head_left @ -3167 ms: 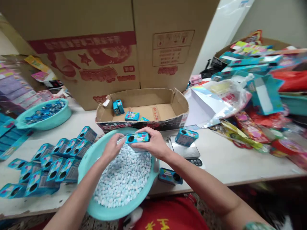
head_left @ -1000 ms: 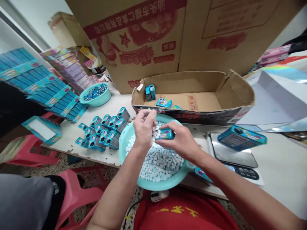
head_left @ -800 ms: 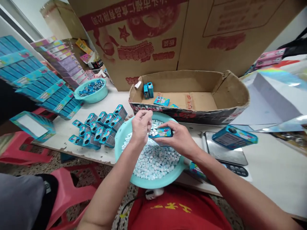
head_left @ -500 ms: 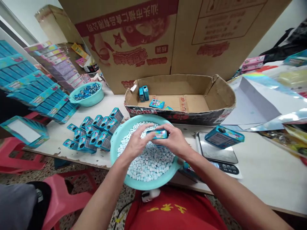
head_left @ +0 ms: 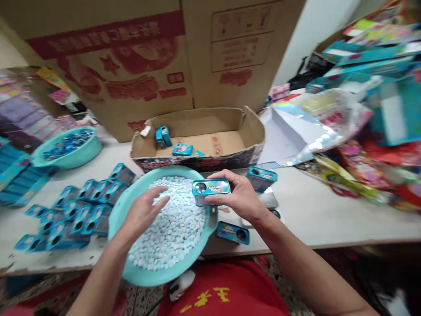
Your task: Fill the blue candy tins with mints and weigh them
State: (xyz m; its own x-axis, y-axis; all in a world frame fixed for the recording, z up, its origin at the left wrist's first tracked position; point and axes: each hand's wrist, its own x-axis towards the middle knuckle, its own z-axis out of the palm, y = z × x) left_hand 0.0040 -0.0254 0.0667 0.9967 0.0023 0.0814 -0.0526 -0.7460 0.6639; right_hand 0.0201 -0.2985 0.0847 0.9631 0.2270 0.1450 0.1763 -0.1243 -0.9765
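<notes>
My right hand [head_left: 241, 195] grips a small blue candy tin [head_left: 210, 188] by its right end. A round dark hole shows in the tin's top. It is held above the right rim of a turquoise basin [head_left: 115, 215]. White and pale-blue candies [head_left: 174, 237] fill the basin. Over their left part hovers my left hand [head_left: 144, 210], fingers apart and nothing in it. Another blue tin [head_left: 261, 177] stands on a kitchen scale [head_left: 270, 199], partly hidden behind my right hand and forearm. One more tin [head_left: 233, 232] lies on the table right of the basin.
Several blue tins [head_left: 79, 215] stand clustered left of the basin. Behind is a shallow cardboard box [head_left: 226, 131] with a few tins inside, backed by a tall carton [head_left: 131, 66]. A second basin [head_left: 95, 147] holds small blue pieces. Plastic packaging [head_left: 355, 166] is piled at right.
My view has swung right. My hands have parted: the left has let go of the tin and moved left, while the right keeps it and has turned its holed top into view.
</notes>
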